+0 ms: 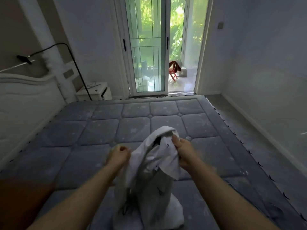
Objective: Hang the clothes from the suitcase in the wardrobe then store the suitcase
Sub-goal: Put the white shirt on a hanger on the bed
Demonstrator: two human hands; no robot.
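A white shirt (154, 163) w/ tiny dark marks is held up over the bed (99, 130), low in the middle of the view, abt 6 o'clock from the glass door (149, 47). Its bottom end sags down and rests in a heap on the mattress. The left hand (118, 156) is at 9 o'clock of the shirt, fingers curled tight and pinching the cloth edge. The right hand (182, 153) is at 3 o'clock, fingers closed round a bunch of cloth near the top fold. Both hands grip the same shirt, a bit apart. I think the step now is to shake it open and find the neck or shoulders so it can go on a hanger. To do it well: lift higher so the heap comes off the bed, slide each hand out to a shoulder seam, give one soft shake, don't yank. Further out: a brown thing (25, 201) sits at 8 o'clock, cut off by the edge, maybe the suitcase, can't tell. A white headboard (25, 97) is at 10 o'clock, w/ a black lamp arm (66, 52) and a small nightstand (94, 92) near it. A red chair (173, 72) is outside past the door at 12 o'clock. Hard to see: no hanger and no wardrobe in view. The hands are blurry, so fingertips are fuzzy. There's a dark bit inside the top fold, could be a tag or shadow. Can't tell front from back of the shirt.
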